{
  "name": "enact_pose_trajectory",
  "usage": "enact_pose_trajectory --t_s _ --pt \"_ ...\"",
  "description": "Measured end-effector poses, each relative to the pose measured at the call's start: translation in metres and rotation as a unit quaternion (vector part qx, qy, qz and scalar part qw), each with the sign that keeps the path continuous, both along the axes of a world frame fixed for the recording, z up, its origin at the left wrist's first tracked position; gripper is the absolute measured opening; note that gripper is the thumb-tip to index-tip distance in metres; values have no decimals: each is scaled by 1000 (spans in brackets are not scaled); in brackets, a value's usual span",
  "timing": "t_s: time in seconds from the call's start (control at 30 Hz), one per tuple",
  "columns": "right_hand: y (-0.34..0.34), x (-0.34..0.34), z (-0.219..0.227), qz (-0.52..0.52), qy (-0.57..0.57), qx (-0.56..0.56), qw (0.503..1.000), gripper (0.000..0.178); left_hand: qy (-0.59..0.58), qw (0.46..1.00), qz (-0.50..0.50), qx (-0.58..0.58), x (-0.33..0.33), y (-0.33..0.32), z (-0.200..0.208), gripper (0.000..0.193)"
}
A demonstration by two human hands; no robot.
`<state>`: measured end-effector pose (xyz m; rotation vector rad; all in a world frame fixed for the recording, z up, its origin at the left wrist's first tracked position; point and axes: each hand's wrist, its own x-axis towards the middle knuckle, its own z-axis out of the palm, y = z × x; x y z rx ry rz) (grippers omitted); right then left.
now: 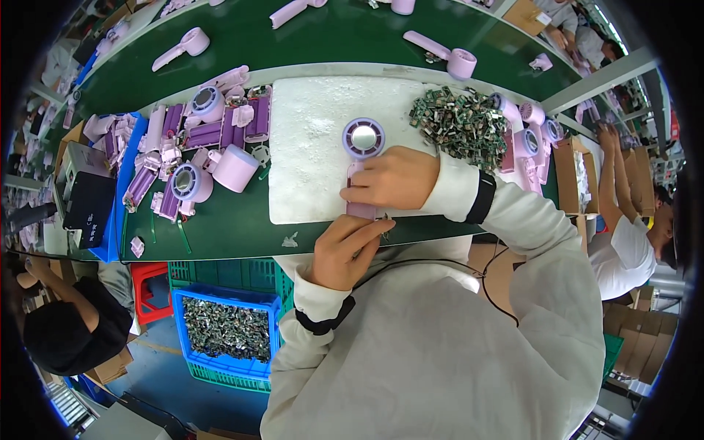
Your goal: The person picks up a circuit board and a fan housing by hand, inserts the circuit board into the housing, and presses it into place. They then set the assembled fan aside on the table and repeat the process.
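A pale purple handheld fan (363, 138) with a round silver-centred head lies on the white foam board (315, 147), its handle toward me. My right hand (396, 180) is closed over the handle and covers much of it. By the lower end of the handle, my left hand (345, 249) pinches a small greenish part (386, 226), which looks like a circuit board; my fingers hide most of it. A heap of small green circuit boards (458, 125) rests on the foam board's right side.
Purple fan shells and heads (235, 169) crowd the left of the table; more fan parts (526, 143) stand beyond the heap. A green conveyor belt (352, 44) carries fan bodies at the back. A blue crate (227, 330) of circuit boards is below left. Co-workers sit both sides.
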<state>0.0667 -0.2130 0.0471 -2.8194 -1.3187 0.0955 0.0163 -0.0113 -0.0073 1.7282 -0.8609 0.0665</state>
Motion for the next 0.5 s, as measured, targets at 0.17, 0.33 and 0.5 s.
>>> enact_pose_trajectory --t_s 0.17,0.33,0.5 --pt "-13 -11 -12 35 -76 117 990 41 -5 1000 -14 -1 -3 4 -9 38" --pt "5 -26 -19 -144 22 285 947 26 18 999 -38 -15 -3 6 -3 36" --pt "18 -28 -2 -295 100 269 911 16 135 986 -37 -89 2 12 4 31"
